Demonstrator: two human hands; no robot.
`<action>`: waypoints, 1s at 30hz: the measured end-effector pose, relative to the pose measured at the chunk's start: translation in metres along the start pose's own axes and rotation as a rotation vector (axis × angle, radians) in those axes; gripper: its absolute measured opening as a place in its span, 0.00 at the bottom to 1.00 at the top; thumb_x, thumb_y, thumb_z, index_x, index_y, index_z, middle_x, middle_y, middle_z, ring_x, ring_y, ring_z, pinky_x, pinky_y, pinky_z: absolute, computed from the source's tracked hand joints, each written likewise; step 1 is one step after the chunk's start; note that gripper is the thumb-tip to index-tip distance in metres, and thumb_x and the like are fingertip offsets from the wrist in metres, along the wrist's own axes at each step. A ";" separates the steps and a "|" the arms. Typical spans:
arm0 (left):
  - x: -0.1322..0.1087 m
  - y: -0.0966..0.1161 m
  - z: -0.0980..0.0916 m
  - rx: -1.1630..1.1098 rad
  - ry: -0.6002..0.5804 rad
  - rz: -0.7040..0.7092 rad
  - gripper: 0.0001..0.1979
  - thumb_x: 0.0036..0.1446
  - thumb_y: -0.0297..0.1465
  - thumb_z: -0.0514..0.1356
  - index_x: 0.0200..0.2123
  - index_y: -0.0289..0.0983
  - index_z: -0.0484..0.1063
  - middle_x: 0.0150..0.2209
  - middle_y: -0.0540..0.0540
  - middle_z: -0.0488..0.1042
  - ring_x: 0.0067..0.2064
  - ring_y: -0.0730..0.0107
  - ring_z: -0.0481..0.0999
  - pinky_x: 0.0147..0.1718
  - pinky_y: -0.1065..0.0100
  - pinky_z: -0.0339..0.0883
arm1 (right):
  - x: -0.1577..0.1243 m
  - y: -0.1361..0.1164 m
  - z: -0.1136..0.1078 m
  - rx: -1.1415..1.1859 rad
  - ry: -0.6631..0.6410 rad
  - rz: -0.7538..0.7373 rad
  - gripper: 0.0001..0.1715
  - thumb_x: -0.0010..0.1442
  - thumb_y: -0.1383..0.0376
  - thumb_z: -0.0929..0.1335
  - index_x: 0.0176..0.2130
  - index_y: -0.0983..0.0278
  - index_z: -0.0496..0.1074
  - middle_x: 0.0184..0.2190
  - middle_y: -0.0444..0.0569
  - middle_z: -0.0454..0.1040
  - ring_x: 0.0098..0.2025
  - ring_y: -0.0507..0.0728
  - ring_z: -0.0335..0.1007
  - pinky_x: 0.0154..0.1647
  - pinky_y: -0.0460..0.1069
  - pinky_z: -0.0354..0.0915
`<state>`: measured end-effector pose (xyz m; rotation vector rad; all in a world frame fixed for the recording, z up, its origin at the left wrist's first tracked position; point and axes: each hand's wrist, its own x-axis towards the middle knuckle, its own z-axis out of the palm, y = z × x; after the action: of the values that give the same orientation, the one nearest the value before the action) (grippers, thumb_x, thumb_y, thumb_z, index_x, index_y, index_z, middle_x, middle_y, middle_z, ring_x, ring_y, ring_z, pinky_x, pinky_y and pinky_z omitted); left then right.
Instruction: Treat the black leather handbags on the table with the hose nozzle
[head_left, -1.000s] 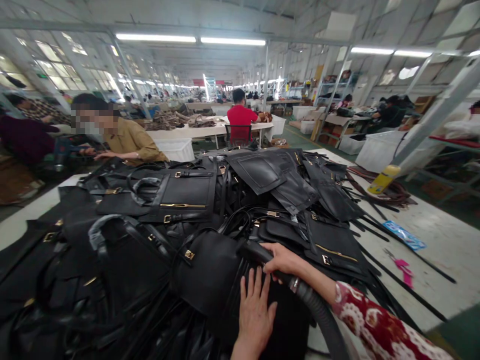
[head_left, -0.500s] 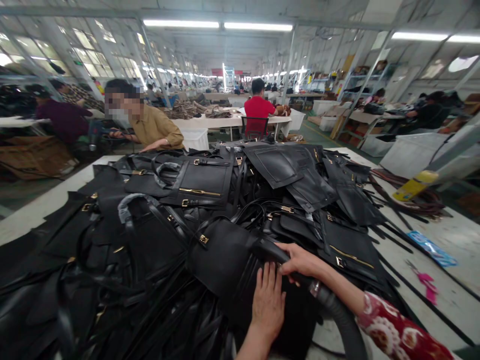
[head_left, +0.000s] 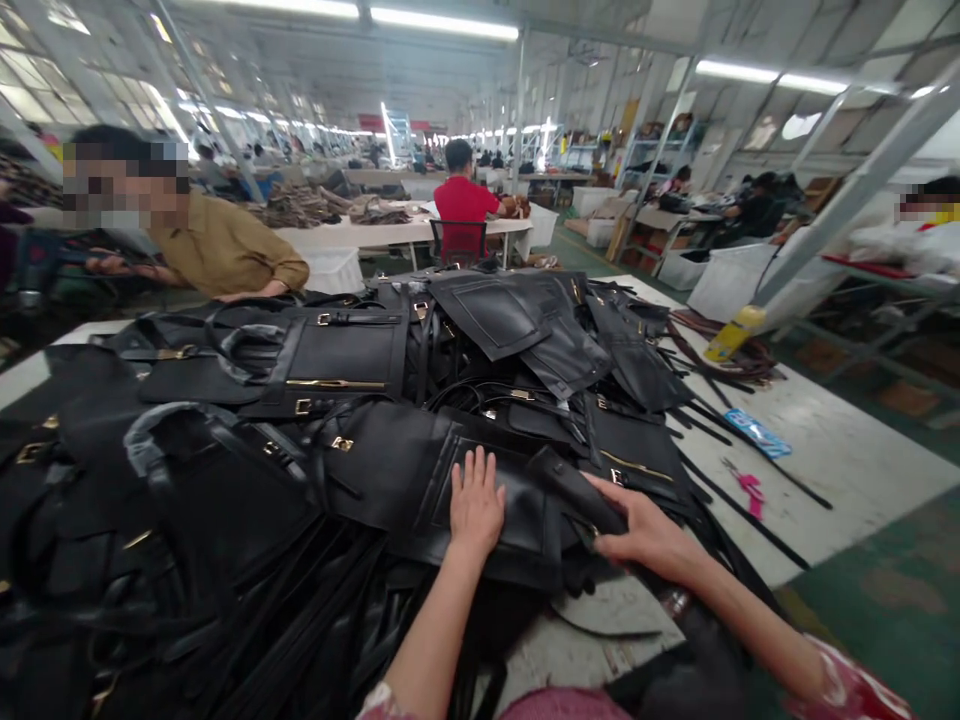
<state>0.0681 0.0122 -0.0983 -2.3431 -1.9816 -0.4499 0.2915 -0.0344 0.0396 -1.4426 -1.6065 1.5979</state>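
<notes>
My left hand [head_left: 478, 505] lies flat with fingers spread on a black leather bag panel [head_left: 517, 540] that has a stitched rectangular outline. To its right, my right hand [head_left: 649, 530] is wrapped round a black hose nozzle [head_left: 574, 488], whose wide flat end hovers over or touches the panel's right part; I cannot tell which. The hose behind it runs down toward my right side, partly hidden by my forearm. Beyond my hands, black leather bags [head_left: 345, 355] with gold buckles and zips lie heaped, with loose straps among them.
On the pale table [head_left: 847, 450] at the right lie pink-handled snips [head_left: 750, 495], a blue-and-white packet [head_left: 757, 432], a yellow spray can [head_left: 735, 333] and coiled brown straps. A co-worker [head_left: 232, 245] leans at the far left edge; another in red sits further back.
The view has swung right. My left hand now rests on a stitched panel that lies exposed where plain black leather was. The nozzle has shifted right of that hand, still in my right hand.
</notes>
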 end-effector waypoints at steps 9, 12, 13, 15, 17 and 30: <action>-0.003 0.005 -0.009 0.011 0.018 0.037 0.27 0.56 0.34 0.45 0.58 0.35 0.47 0.61 0.41 0.46 0.62 0.56 0.41 0.58 0.50 0.36 | -0.047 0.063 0.026 0.058 -0.241 0.177 0.45 0.37 0.76 0.63 0.55 0.58 0.55 0.17 0.35 0.63 0.13 0.46 0.55 0.11 0.39 0.56; -0.004 0.005 -0.009 -0.007 0.026 0.036 0.26 0.56 0.35 0.45 0.58 0.34 0.47 0.61 0.41 0.46 0.62 0.56 0.41 0.58 0.49 0.36 | -0.035 0.060 0.035 0.053 -0.187 0.158 0.45 0.36 0.76 0.64 0.55 0.60 0.56 0.15 0.34 0.61 0.13 0.46 0.53 0.11 0.38 0.54; -0.004 0.005 -0.010 -0.017 0.028 0.035 0.26 0.56 0.35 0.45 0.58 0.34 0.47 0.61 0.41 0.46 0.62 0.56 0.41 0.58 0.49 0.36 | -0.033 0.059 0.035 0.054 -0.136 0.134 0.45 0.37 0.76 0.63 0.55 0.61 0.56 0.15 0.34 0.61 0.13 0.45 0.52 0.12 0.38 0.53; -0.005 0.005 -0.010 -0.041 0.035 0.029 0.26 0.56 0.35 0.46 0.58 0.34 0.48 0.61 0.40 0.46 0.62 0.56 0.41 0.57 0.49 0.35 | -0.035 0.057 0.034 0.049 -0.017 0.079 0.44 0.37 0.77 0.63 0.56 0.62 0.55 0.18 0.35 0.62 0.15 0.45 0.52 0.13 0.38 0.50; -0.005 0.005 -0.012 -0.073 0.043 0.023 0.26 0.55 0.35 0.47 0.57 0.35 0.49 0.61 0.41 0.46 0.62 0.55 0.41 0.57 0.49 0.35 | -0.041 0.058 0.031 0.041 0.000 0.070 0.45 0.38 0.77 0.62 0.56 0.62 0.54 0.19 0.36 0.63 0.15 0.44 0.51 0.13 0.38 0.49; -0.015 -0.012 -0.029 -0.520 0.083 -0.049 0.17 0.54 0.28 0.47 0.48 0.39 0.64 0.54 0.44 0.63 0.58 0.63 0.55 0.56 0.54 0.49 | 0.005 0.054 0.066 -0.003 0.159 -0.071 0.43 0.40 0.72 0.64 0.57 0.63 0.54 0.44 0.47 0.69 0.38 0.56 0.67 0.36 0.47 0.65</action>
<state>0.0490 -0.0062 -0.0762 -2.4862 -2.0810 -1.1695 0.2510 -0.0711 -0.0263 -1.4581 -1.5520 1.4052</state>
